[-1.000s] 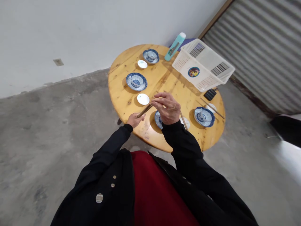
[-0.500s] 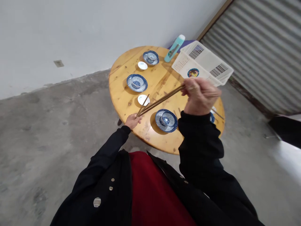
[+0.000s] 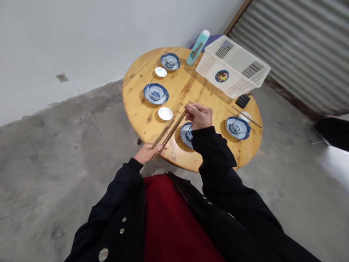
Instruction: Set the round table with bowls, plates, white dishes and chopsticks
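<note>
Wooden chopsticks (image 3: 172,132) slant between my two hands over the table's near left edge. My left hand (image 3: 148,152) is closed around their lower ends. My right hand (image 3: 200,115) pinches the upper end of some of them. Below my right hand sits a blue-patterned plate (image 3: 184,137) with a bowl on it, partly covered by my hand and sleeve. A small white dish (image 3: 165,114) lies just beyond the chopsticks. Farther left stands another blue-rimmed plate (image 3: 147,95) with a glass-like bowl (image 3: 156,93) on it.
On the round wooden table (image 3: 136,78) a white plastic basket (image 3: 209,69) stands at the back right, beside a turquoise bottle (image 3: 196,49). To the right are a plate with a bowl (image 3: 237,128), a white dish (image 3: 245,116), a chopstick (image 3: 252,120) and a black object (image 3: 242,101).
My right hand has moved left and down, closer to my left hand, with the chopsticks now steeper. The right-hand plate and black object have come into view from behind my arm.
</note>
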